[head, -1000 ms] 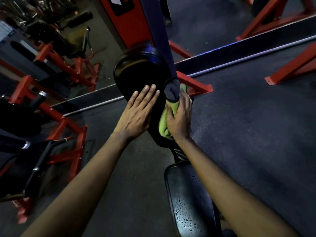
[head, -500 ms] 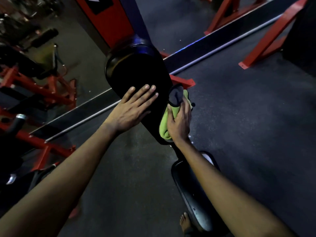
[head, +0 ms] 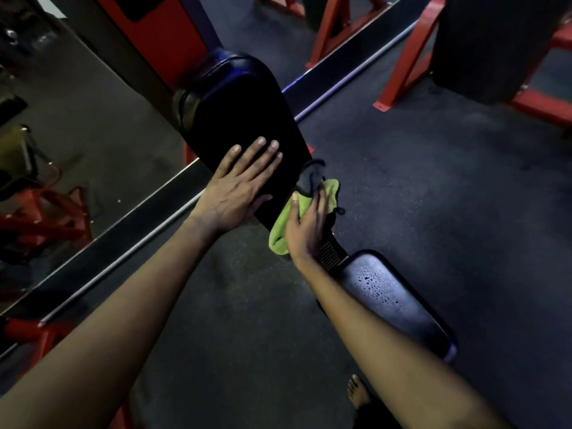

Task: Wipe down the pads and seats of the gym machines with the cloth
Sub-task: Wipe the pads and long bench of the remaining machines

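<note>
Left hand [head: 238, 187] flat on pad [head: 241, 113], fingers straight; right hand [head: 305, 230] presses cloth [head: 278, 239] against pad edge, fingers extended. Seat [head: 393, 301] beaded wet, judged unwiped.

A single wide-angle view from the person's head faces forward and steeply down. It hangs near above the pad [head: 241, 119] and seat [head: 399, 308]. Dark floor [head: 433, 196] fills most of the frame, and a bare foot [head: 359, 391] shows at the bottom edge.
</note>
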Motion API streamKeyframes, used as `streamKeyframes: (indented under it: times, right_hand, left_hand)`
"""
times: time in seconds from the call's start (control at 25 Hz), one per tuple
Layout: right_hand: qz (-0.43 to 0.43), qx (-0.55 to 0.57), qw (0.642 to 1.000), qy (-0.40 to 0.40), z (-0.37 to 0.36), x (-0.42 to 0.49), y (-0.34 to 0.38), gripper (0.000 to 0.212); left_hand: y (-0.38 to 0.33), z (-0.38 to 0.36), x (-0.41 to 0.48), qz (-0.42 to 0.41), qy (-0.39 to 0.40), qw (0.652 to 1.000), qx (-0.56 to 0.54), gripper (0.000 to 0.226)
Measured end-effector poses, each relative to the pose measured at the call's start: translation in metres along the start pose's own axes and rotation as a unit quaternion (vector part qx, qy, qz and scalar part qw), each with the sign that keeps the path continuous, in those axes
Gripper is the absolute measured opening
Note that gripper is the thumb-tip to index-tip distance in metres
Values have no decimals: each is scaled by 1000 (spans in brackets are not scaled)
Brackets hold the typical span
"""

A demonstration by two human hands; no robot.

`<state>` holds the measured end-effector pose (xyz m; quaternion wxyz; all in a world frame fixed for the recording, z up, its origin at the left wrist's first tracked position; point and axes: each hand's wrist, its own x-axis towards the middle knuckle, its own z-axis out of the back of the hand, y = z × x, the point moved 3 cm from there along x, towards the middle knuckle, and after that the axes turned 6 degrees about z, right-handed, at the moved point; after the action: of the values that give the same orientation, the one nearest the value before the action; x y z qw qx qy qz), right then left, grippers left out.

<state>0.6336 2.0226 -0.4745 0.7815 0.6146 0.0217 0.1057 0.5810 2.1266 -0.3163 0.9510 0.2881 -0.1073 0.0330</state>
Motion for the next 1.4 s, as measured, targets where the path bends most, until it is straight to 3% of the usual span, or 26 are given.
streamKeyframes:
  times: [0.08,0.24,0.36,0.44,0.52,0.6,0.68,0.76,0.88,0.92,1.04,1.12,1.2,1.28,1.36,1.4]
  right_hand:
    - [8,4,1000,4,-4,-7,-23,65]
    - [-202,45,978,30,-2,-6,-83,68]
    - [-236,63,970,3,-7,-6,-91,64]
    - [-268,65,961,-30,-10,-9,-83,58]
    - [-248,57,966,-52,-15,-13,-71,58]
    - [-214,46,973,-71,-21,-18,-69,64]
    - [-233,48,967,-89,-24,-20,-78,70]
    - [-296,99,946,-89,-24,-15,-95,67]
    - [-435,281,850,-97,-25,-16,-129,49]
    - [-441,307,840,-78,-25,-18,-141,46]
    - [-400,308,863,21,-6,-37,-152,50]
    - [-408,307,857,68,25,-59,-135,39]
    - [-396,274,868,125,64,-72,-137,26]
    - [-349,113,919,142,107,-74,-146,27]
    - [-234,-80,962,117,141,-70,-166,34]
    - [-163,-169,963,132,152,-68,-173,37]
  left_hand:
    - [1,0,-1,-4,-8,1000,3,77]
    - [-4,-5,-2,-8,-19,1000,17,81]
    - [-2,-8,0,-7,-34,999,29,78]
    - [-11,-16,-4,-54,-33,998,30,67]
    - [-21,-30,-12,-108,-20,994,29,58]
    - [-24,-41,-16,-120,-4,993,18,58]
    - [-25,-44,-16,-121,3,993,14,60]
    - [-25,-43,-17,-121,1,993,7,60]
    - [-25,-40,-16,-109,-9,993,-37,59]
    - [-27,-41,-18,-100,-17,993,-56,58]
    - [-45,-52,-26,-65,-23,992,-108,59]
    - [-67,-65,-40,-52,0,986,-156,69]
    - [-95,-77,-60,-54,39,976,-208,77]
    - [-121,-89,-81,-49,68,963,-258,73]
    - [-145,-105,-100,-12,98,944,-315,64]
    - [-158,-115,-108,17,119,932,-341,61]
